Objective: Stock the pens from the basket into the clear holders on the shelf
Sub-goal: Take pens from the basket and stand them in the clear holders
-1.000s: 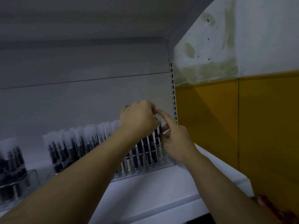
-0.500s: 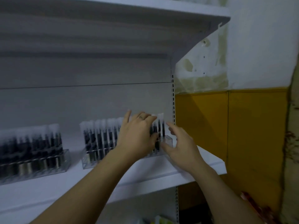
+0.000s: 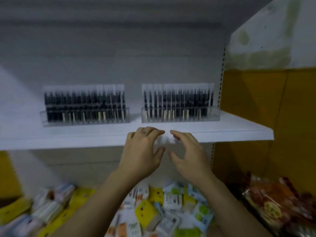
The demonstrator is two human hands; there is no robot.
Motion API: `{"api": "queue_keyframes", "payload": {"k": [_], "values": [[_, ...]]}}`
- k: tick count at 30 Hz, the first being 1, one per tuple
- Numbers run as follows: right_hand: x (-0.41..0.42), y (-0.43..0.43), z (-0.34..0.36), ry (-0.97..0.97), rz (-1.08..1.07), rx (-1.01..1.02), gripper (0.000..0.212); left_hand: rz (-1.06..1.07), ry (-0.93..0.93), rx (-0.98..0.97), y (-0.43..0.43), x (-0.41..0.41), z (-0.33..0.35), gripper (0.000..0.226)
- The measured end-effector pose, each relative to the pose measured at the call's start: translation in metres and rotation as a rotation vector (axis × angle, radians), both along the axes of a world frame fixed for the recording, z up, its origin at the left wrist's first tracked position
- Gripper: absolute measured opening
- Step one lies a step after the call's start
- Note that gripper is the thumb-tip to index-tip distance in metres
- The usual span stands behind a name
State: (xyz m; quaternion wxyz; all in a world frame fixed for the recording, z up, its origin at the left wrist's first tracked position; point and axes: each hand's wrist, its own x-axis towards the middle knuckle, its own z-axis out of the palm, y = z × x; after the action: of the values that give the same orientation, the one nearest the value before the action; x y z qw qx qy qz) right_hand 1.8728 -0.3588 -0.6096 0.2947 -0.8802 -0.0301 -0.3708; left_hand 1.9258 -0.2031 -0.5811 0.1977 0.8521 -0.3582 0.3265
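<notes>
both hands, left hand [image 3: 142,151] and right hand [image 3: 188,154], now off the right holder [image 3: 179,115], fingers loosely spread, holding nothing; pens [image 3: 177,101] look light, stiff, slippery: pinch mid-barrel.

White shelf [image 3: 239,128] against stained wall [image 3: 273,40] — yellow panelling [image 3: 256,96] below, dim light.

**Hands off the holder**

Your left hand [image 3: 142,154] comes off the pens [image 3: 177,100], and your right hand [image 3: 188,156] leaves the end of the right holder [image 3: 179,115]. Both hands now sit lower, in front of the shelf [image 3: 239,132] edge and clear of that holder, side by side with fingers loosely spread. Your view pulls back and dips. The left holder [image 3: 85,117] now shows whole, and packets [image 3: 171,202] come into sight below.
</notes>
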Motion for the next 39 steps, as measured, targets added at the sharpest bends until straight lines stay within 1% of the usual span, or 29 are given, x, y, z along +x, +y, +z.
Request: {"api": "queue_keyframes", "payload": {"k": [6,12,19,24,26,27,29,31,32,34,35,37,38,39], "values": [[-0.004,0.033,-0.065,0.164,0.031,-0.064,0.047,0.079,0.153,-0.027,0.048,-0.007,-0.071,0.041],[0.012,0.054,-0.136,0.457,0.061,-0.101,0.048,0.17,0.4,-0.017,0.08,-0.006,-0.151,0.04],[0.029,0.079,-0.225,0.776,0.158,-0.099,0.051,0.232,0.729,0.09,0.098,0.001,-0.248,0.046],[0.034,0.089,-0.288,1.0,0.18,-0.053,0.05,0.268,0.945,0.163,0.105,0.01,-0.298,0.049],[0.034,0.09,-0.311,1.083,0.165,-0.045,0.046,0.284,1.027,0.168,0.106,0.01,-0.316,0.05],[0.034,0.09,-0.323,1.12,0.167,-0.042,0.041,0.287,1.06,0.181,0.105,0.009,-0.325,0.05],[0.029,0.092,-0.344,1.216,0.203,-0.001,0.018,0.281,1.091,0.244,0.1,0.007,-0.34,0.048],[0.025,0.095,-0.359,1.27,0.282,-0.098,0.02,0.262,1.114,0.283,0.095,0.005,-0.352,0.046],[0.022,0.096,-0.37,1.301,0.311,-0.11,0.018,0.258,1.138,0.284,0.094,0.004,-0.358,0.046],[0.023,0.097,-0.396,1.403,0.297,-0.09,0.035,0.264,1.193,0.286,0.095,0.006,-0.371,0.045],[0.023,0.1,-0.405,1.444,0.303,-0.082,0.036,0.269,1.226,0.286,0.097,0.007,-0.379,0.045],[0.024,0.102,-0.424,1.467,0.377,-0.159,0.023,0.282,1.296,0.272,0.103,0.009,-0.392,0.046],[0.028,0.103,-0.433,1.424,0.427,-0.294,0.021,0.294,1.326,0.258,0.106,0.01,-0.397,0.048],[0.032,0.105,-0.441,1.432,0.458,-0.335,0.021,0.309,1.357,0.246,0.111,0.013,-0.401,0.049]]}}
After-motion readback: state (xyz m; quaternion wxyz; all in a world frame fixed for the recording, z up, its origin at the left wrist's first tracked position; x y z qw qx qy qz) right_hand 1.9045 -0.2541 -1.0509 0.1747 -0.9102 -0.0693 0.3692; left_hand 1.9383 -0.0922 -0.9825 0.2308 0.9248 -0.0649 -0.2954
